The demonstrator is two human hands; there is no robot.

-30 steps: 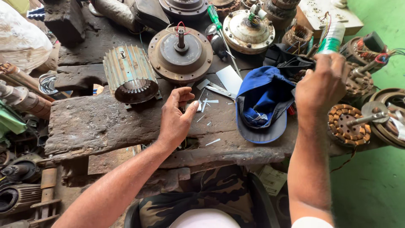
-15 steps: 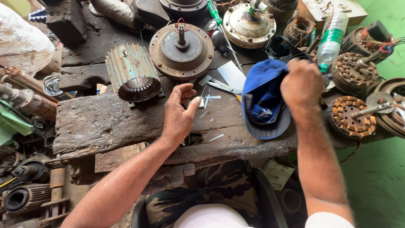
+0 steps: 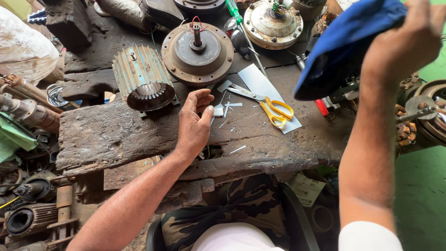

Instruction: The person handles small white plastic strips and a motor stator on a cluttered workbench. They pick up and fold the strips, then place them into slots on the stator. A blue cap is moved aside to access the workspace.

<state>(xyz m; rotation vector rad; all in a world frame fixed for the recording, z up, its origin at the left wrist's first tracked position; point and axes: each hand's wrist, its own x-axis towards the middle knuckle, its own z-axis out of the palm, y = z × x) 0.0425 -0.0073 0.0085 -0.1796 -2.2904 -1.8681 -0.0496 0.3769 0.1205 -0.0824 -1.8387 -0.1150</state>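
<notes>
1. Right hand (image 3: 404, 44), at 1 o'clock, grips the blue cap (image 3: 344, 42) in closed fingers, raised clear of the bench.
2. Left hand (image 3: 194, 122) rests loosely curled on the wooden workbench (image 3: 107, 135), holding nothing.
3. Keep the cap clear of the yellow-handled scissors (image 3: 272, 106) at 2 o'clock of the left hand.
4. No containers with visible contents.

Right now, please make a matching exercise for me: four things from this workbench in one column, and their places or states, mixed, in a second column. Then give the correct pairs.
Things:
1. blue cap
2. scissors
3. finned metal housing
4. left hand

Places or states:
A. resting on the wooden bench among white paper scraps
B. lying on a white paper sheet
C. lifted in the right hand
D. lying on its side, open end facing the camera

Pairs: 1-C, 2-B, 3-D, 4-A
</notes>
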